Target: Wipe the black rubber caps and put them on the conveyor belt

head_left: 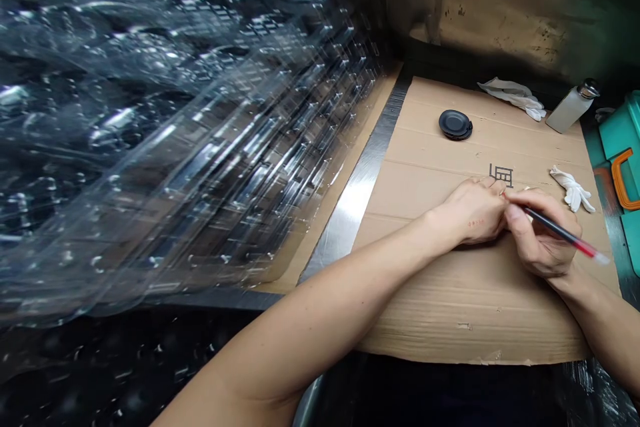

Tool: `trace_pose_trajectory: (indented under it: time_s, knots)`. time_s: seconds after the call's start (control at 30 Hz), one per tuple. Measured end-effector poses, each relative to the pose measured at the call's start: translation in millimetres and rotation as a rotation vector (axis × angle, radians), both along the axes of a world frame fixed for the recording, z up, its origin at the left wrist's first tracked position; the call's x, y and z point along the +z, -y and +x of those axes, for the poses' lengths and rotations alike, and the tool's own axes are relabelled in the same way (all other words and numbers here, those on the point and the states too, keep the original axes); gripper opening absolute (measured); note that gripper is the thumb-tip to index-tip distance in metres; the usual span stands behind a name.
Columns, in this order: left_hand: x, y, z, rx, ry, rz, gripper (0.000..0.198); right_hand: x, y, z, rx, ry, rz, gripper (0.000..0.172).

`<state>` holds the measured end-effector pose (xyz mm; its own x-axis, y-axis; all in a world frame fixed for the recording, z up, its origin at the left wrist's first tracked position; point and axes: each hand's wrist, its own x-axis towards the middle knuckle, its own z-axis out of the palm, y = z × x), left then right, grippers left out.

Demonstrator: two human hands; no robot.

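My right hand (537, 237) is closed around a thin dark pen (563, 233) with a red end, its tip hidden between my two hands. My left hand (470, 213) rests on the brown cardboard sheet (450, 293) with its fingers curled, pressed against the right hand; what it holds, if anything, is hidden. Just beyond my fingers a printed mark (501, 175) shows on the cardboard. A round black disc (455, 125) lies further back on the sheet.
A tall stack of clear plastic trays (165, 133) fills the left. White gloves (573, 189) and a crumpled white cloth (515, 95) lie on the cardboard. A white bottle with a metal cap (573, 107) and a teal box with an orange handle (625, 167) stand at the right.
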<state>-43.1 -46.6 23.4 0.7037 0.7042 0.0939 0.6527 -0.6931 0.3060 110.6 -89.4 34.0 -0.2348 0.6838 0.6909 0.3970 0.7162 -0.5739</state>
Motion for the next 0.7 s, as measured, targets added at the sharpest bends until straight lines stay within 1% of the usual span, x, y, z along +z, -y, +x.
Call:
trace_pose_trajectory:
  time_s: [0.1, 0.2, 0.27, 0.37, 0.53, 0.7]
  knots:
    - [1.3, -1.5, 1.1, -0.002, 0.037, -0.007, 0.036, 0.9, -1.1, -2.1, -0.054, 0.085, 0.009, 0.031]
    - [6.2, -3.5, -0.1, -0.058, -0.009, -0.062, 0.027, 0.9, -0.7, -5.9, -0.046, 0.162, 0.01, 0.028]
    - [8.6, -4.4, -1.6, -0.106, -0.045, -0.067, 0.021, -0.1, 0.3, -8.0, -0.027, 0.184, -0.021, 0.03]
    - [9.9, -4.9, -3.5, -0.132, -0.066, -0.043, 0.017, -3.4, 1.7, -9.4, -0.017, 0.197, -0.074, 0.035]
    - [11.4, -4.5, -1.6, -0.118, -0.058, -0.037, 0.022, -11.3, 1.2, -14.8, -0.031, 0.172, -0.124, 0.038]
    - [8.4, -1.7, 10.9, -0.055, -0.125, -0.03, 0.035, -16.1, -5.1, -26.6, -0.15, 0.098, -0.16, 0.033]
